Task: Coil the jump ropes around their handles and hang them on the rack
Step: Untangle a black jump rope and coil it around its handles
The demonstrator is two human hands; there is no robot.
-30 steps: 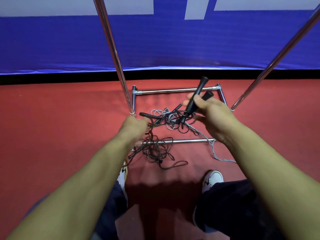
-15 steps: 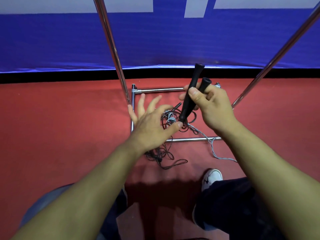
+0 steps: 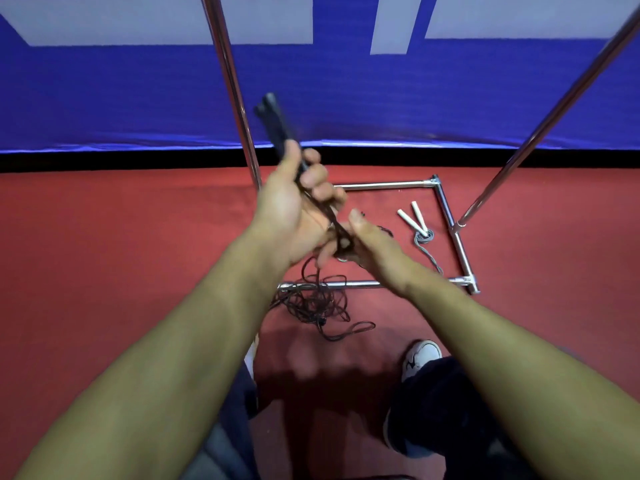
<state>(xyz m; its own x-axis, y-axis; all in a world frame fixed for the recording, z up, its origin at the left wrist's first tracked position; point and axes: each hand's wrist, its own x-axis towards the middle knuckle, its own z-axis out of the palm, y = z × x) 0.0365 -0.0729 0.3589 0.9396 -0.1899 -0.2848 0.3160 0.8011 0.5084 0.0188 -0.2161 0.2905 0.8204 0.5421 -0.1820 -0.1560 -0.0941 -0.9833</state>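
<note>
Above the chrome rack base, which is lying as a square frame on the red floor, the left hand is gripping the black handles of a jump rope, fingers curled round them so they are pointing up and away toward the blue wall padding. Just beside it, the right hand is pinching the black cord where it is leaving the handles. More black rope is hanging down and pooling in a loose tangle across the near bar of the base. Inside the base, a grey rope with white handles is lying coiled on the floor. Two chrome uprights are rising from the base in front of the padding. White shoes are standing on the floor, nearer than the base.
</note>
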